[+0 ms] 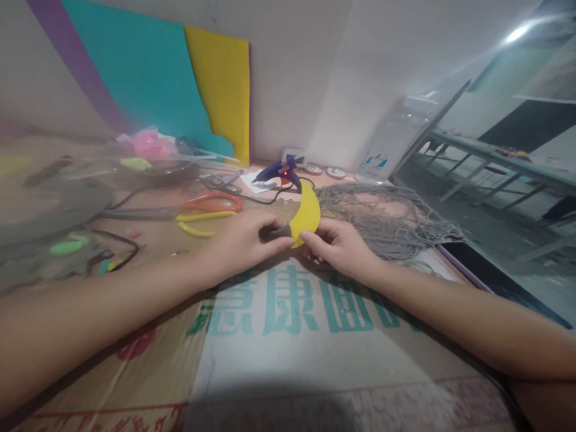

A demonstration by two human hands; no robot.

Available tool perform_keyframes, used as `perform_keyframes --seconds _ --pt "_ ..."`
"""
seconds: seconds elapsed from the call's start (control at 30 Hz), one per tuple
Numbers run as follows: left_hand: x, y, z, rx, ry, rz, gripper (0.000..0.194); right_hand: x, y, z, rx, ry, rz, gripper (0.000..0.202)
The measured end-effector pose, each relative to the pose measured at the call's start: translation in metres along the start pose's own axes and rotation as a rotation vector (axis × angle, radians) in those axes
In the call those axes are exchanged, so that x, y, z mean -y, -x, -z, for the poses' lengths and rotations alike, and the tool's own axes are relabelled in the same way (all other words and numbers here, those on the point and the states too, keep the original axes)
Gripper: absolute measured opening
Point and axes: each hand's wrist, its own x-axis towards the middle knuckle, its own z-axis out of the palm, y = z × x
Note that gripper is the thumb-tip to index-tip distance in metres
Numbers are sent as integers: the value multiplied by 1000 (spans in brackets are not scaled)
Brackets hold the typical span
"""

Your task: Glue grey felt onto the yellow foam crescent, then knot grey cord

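A yellow crescent-shaped piece (310, 207) is held upright between both hands, above the printed sheet on the table. My left hand (252, 240) pinches its lower left edge, where a small dark part shows beside the fingertips. The thumb of my right hand (339, 246) presses on the lower front of the crescent, with the other fingers curled partly out of sight behind it. Just behind the crescent's upper tip is a blue glue gun (281, 170) with a small red light, resting near a white paper (256, 185).
Scissors with orange and yellow handles (211, 203) lie left of the hands. Tangled grey cord (387, 219) lies at the right, near a phone (499, 279) and a clear plastic bottle (378, 153). Coloured sheets (148, 72) lean on the wall.
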Motion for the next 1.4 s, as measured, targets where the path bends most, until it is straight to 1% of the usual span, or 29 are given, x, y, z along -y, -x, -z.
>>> perform_keyframes --seconds 0.3,0.47,0.67,0.83,0.93,1.03,1.17,1.4 --pt "-2 1 1 23 -6 36 33 -1 0 -1 3 44 10 32" --pt "-2 1 2 11 -12 14 34 0 1 -2 1 79 65 34" --pt "-2 0 2 13 -31 3 38 -1 1 -1 -1 83 43 32" --pt "0 -1 6 8 75 26 43 0 0 0 -20 49 25 30" --pt "0 -1 6 7 142 66 36 1 0 0 -24 48 21 29" --pt "-2 -1 4 -1 138 84 29 1 0 -1 -24 67 38 30" --pt "-4 -1 3 -30 92 52 29 0 1 -1 -8 102 63 33" --pt "-5 0 5 -8 69 56 32 0 0 -1 8 65 73 30"
